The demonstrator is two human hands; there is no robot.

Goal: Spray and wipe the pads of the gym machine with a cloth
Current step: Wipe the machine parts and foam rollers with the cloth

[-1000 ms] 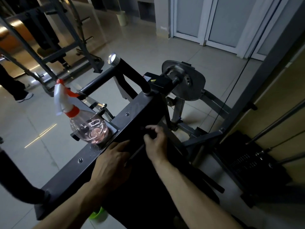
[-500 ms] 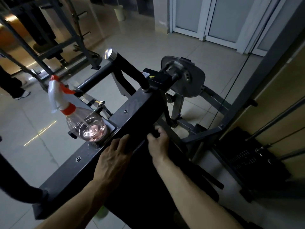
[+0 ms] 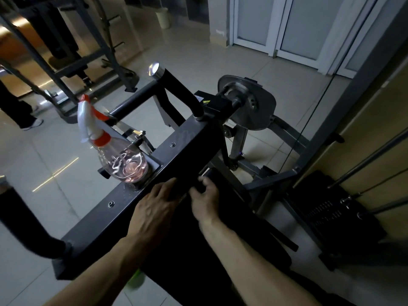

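Head view, dim light. Left hand [image 3: 154,208] lies flat on the dark steel cross-beam [image 3: 181,146] of the gym machine, fingers straight and slightly spread, tips reaching the beam's near edge. Nothing held.

Right hand [image 3: 206,199] sits just beside it, at the top edge of the black pad [image 3: 198,261] that slopes down from the beam toward the camera. Its fingers are curled and the thumb is raised, closing on dark material [image 3: 199,184] at that edge. Cannot tell whether this is a cloth or the pad's own edge; too dark.

Spray bottle [image 3: 119,157] stands upright on a small bracket plate on the beam's far side, left of both hands and not touched. Clear body, pink liquid in the bottom, white trigger head with orange collar and nozzle.

Blurred green object [image 3: 135,280] shows below the left forearm; not identifiable.

A black-sleeved handle with chrome end cap [image 3: 176,89] rises from the beam. A grey metal cam plate [image 3: 256,107] is on the pivot to its right. The weight stack [image 3: 331,217] is at lower right, with cables above it. The floor is pale tile [image 3: 55,195]. Another rack [image 3: 72,69] stands at upper left, a person's trouser leg and shoe [image 3: 33,123] at far left, and white doors [image 3: 309,25] behind.
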